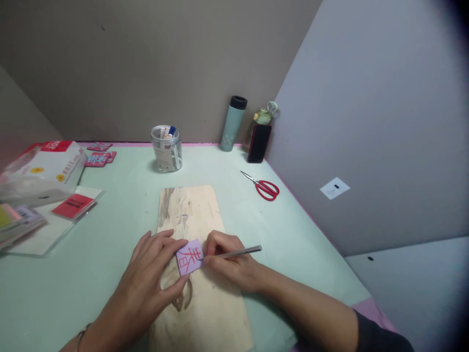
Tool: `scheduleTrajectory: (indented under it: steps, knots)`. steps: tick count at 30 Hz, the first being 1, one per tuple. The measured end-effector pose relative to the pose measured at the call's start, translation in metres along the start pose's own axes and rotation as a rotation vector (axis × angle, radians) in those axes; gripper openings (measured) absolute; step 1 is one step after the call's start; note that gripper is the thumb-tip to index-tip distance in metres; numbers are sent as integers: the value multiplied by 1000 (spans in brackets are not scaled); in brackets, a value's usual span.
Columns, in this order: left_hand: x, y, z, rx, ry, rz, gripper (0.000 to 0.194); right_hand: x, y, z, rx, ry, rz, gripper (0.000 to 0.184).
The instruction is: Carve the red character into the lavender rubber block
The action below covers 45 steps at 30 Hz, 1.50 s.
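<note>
A small lilac paper square (189,257) with a red character on it lies on a pale wooden board (198,303) in the middle of the light green table. My left hand (152,276) presses flat on the board, its fingertips holding down the paper's left edge. My right hand (229,261) grips a thin metal craft knife (242,252) like a pen, with the tip at the paper's right edge.
Red-handled scissors (264,187) lie to the right of the board. A clear jar of pens (166,148), a teal flask (233,123) and a bottle (261,134) stand at the back. Paper packs and a clear tray (47,195) fill the left. Walls close the right side.
</note>
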State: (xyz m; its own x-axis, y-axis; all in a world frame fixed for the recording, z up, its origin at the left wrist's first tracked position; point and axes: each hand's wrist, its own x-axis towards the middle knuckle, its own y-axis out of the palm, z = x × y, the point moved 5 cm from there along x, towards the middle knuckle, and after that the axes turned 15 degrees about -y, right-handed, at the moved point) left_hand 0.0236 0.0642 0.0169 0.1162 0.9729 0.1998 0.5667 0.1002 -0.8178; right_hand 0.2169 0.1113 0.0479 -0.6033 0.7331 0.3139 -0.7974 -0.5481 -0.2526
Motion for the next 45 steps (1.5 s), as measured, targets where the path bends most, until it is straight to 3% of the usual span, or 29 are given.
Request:
scheduleTrajectory:
  steps: [9,22,30,37,45]
  knots:
    - [-1,1,1,-5,2,-14,47,-2,0,-2,17,-19,-4,18]
    - [-1,0,2,-3,-9,9,47,-3,3,1,60,-185,101,22]
    - [0,0,2,-7,-7,8,46,-4,1,-2,42,-128,-6,20]
    - [0,1,2,-8,-6,4,46,-3,1,1,-1,-99,-3,18]
    - [0,1,2,-13,-5,6,47,-1,2,6,-100,-218,64,20]
